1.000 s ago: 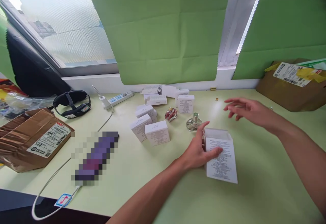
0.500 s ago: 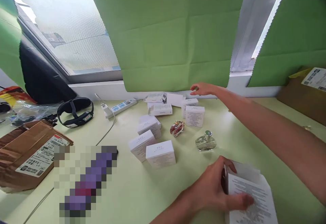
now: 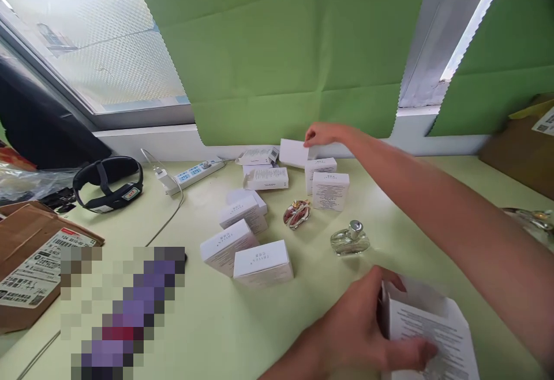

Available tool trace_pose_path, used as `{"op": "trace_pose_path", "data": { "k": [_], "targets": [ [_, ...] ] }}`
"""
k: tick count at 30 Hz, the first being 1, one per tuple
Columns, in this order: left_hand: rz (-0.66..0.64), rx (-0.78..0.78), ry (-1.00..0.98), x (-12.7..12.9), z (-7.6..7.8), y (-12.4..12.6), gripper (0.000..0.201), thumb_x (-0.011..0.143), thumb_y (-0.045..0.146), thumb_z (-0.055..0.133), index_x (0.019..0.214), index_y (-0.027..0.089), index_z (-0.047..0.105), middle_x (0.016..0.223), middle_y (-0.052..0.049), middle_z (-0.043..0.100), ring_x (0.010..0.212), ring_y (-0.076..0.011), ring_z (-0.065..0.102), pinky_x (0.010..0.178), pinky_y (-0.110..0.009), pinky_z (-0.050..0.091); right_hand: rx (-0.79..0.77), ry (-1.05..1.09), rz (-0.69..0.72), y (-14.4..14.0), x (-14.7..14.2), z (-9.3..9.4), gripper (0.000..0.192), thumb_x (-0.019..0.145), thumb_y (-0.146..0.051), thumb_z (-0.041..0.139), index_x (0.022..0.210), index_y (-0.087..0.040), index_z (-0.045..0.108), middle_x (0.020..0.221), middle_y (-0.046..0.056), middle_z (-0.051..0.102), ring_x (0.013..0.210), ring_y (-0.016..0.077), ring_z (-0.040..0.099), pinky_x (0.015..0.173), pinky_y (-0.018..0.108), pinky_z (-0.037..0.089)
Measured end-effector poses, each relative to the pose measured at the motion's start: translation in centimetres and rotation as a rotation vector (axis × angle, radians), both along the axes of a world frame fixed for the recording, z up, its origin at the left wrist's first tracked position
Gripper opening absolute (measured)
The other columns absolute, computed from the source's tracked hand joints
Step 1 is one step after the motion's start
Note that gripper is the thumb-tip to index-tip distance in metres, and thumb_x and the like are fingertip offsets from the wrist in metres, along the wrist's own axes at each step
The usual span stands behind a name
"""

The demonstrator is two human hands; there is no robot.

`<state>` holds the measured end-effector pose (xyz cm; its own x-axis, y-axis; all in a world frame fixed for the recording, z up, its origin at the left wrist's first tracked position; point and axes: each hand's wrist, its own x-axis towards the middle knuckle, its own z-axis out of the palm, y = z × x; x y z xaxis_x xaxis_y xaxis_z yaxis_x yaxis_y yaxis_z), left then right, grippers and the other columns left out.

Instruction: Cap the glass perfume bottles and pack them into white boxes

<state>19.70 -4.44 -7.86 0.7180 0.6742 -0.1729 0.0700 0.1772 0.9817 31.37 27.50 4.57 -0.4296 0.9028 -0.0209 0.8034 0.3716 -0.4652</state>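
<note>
I'm looking down on a pale green table (image 3: 208,334) that runs up to the window sill. White cartons (image 3: 262,262) lie scattered across its middle, some flat, some on edge, more stacked at the back. Between them sits a red-and-gold bottle (image 3: 296,213), and just to its right a clear glass bottle (image 3: 350,240) with a silver cap. Far left, a brown parcel (image 3: 30,264) with a printed label, and behind it a black headband (image 3: 108,184). A white power strip (image 3: 194,170) lies near the sill, its cable trailing forward. Bottom right, an open white box (image 3: 433,334) rests on the tabletop.
</note>
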Motion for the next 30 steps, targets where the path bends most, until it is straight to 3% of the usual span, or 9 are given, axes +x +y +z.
{"op": "trace_pose_path", "data": {
  "k": [4, 5, 8, 10, 13, 16, 19, 24, 30],
  "targets": [
    [-0.006, 0.035, -0.093, 0.3, -0.6, 0.6, 0.072, 0.070, 0.033, 0.085, 0.129, 0.022, 0.046, 0.103, -0.006, 0.066, 0.093, -0.0207, 0.066, 0.075, -0.029, 0.052, 0.190, 0.188, -0.117, -4.2, 4.7, 3.4, 0.030, 0.092, -0.041, 0.064, 0.102, -0.014, 0.071, 0.106, 0.007, 0.070, 0.095, 0.0183, 0.061, 0.088, 0.035, 0.046],
    [-0.012, 0.035, -0.127, 0.4, -0.7, 0.6, 0.071, 0.072, 0.034, 0.084, 0.130, 0.022, 0.044, 0.103, -0.006, 0.066, 0.094, -0.0209, 0.066, 0.077, -0.031, 0.053, 0.264, 0.383, -0.178, -6.0, 6.3, 4.1, 0.031, 0.091, -0.039, 0.067, 0.100, -0.010, 0.070, 0.101, 0.006, 0.069, 0.085, 0.0139, 0.060, 0.081, 0.032, 0.045],
    [-0.004, 0.023, -0.187, 0.6, -0.9, 0.8, 0.075, 0.074, 0.036, 0.083, 0.134, 0.023, 0.040, 0.110, -0.008, 0.066, 0.099, -0.0222, 0.067, 0.083, -0.035, 0.054, 0.378, 0.534, -0.277, -13.0, 10.8, 4.7, 0.030, 0.100, -0.039, 0.051, 0.113, -0.013, 0.058, 0.110, 0.003, 0.063, 0.065, 0.0018, 0.049, 0.066, 0.025, 0.040],
    [0.011, 0.026, -0.197, 0.7, -0.8, 0.8, 0.079, 0.074, 0.037, 0.084, 0.136, 0.024, 0.038, 0.114, -0.010, 0.064, 0.103, -0.0240, 0.067, 0.085, -0.037, 0.054, 0.397, 0.783, -0.320, -18.4, 13.3, 3.3, 0.022, 0.097, -0.042, 0.057, 0.104, -0.021, 0.056, 0.110, 0.001, 0.062, 0.058, 0.0021, 0.050, 0.056, 0.025, 0.037],
    [-0.002, 0.087, -0.138, 0.7, -0.1, 0.8, 0.078, 0.076, 0.039, 0.083, 0.139, 0.024, 0.038, 0.118, -0.011, 0.062, 0.107, -0.0256, 0.065, 0.087, -0.039, 0.054, 0.140, 1.265, -0.423, -25.9, 15.7, -1.4, 0.031, 0.082, -0.047, 0.076, 0.091, -0.029, 0.053, 0.085, -0.005, 0.061, 0.056, 0.0090, 0.058, 0.048, 0.025, 0.035],
    [-0.031, 0.175, -0.029, 0.6, 0.4, 0.7, 0.073, 0.080, 0.042, 0.078, 0.139, 0.024, 0.038, 0.119, -0.010, 0.062, 0.105, -0.0258, 0.064, 0.087, -0.042, 0.055, 0.007, 1.346, -0.474, -30.9, 16.6, -7.0, 0.039, 0.072, -0.047, 0.083, 0.086, -0.030, 0.050, 0.080, -0.005, 0.063, 0.056, 0.0115, 0.058, 0.047, 0.025, 0.037],
    [0.016, 0.335, 0.071, 0.7, 0.2, 0.5, 0.068, 0.081, 0.045, 0.076, 0.137, 0.024, 0.044, 0.131, -0.013, 0.054, 0.110, -0.0274, 0.062, 0.091, -0.045, 0.054, -0.081, 1.369, -0.468, -32.9, 16.8, -10.4, 0.036, 0.071, -0.042, 0.083, 0.084, -0.030, 0.051, 0.068, -0.006, 0.059, 0.048, 0.0101, 0.047, 0.044, 0.024, 0.034],
    [0.159, 0.706, 0.157, 1.1, -0.3, 0.1, 0.066, 0.084, 0.043, 0.073, 0.141, 0.028, 0.043, 0.149, -0.012, 0.038, 0.143, -0.0321, 0.034, 0.117, -0.053, 0.033, -0.139, 1.347, -0.410, -32.9, 16.5, -11.3, 0.028, 0.080, -0.048, 0.075, 0.090, -0.033, 0.053, 0.073, -0.004, 0.064, 0.059, 0.0161, 0.056, 0.046, 0.026, 0.041],
    [0.303, 0.647, 0.032, 1.3, 0.5, -0.4, 0.084, 0.083, 0.051, 0.073, 0.149, 0.027, 0.028, 0.133, -0.013, 0.054, 0.107, -0.0236, 0.058, 0.092, -0.041, 0.050, -0.096, 1.223, -0.294, -33.0, 14.9, -11.7, 0.018, 0.090, -0.048, 0.066, 0.092, -0.031, 0.061, 0.091, 0.000, 0.067, 0.074, 0.0177, 0.061, 0.057, 0.030, 0.051]
  ]
}}
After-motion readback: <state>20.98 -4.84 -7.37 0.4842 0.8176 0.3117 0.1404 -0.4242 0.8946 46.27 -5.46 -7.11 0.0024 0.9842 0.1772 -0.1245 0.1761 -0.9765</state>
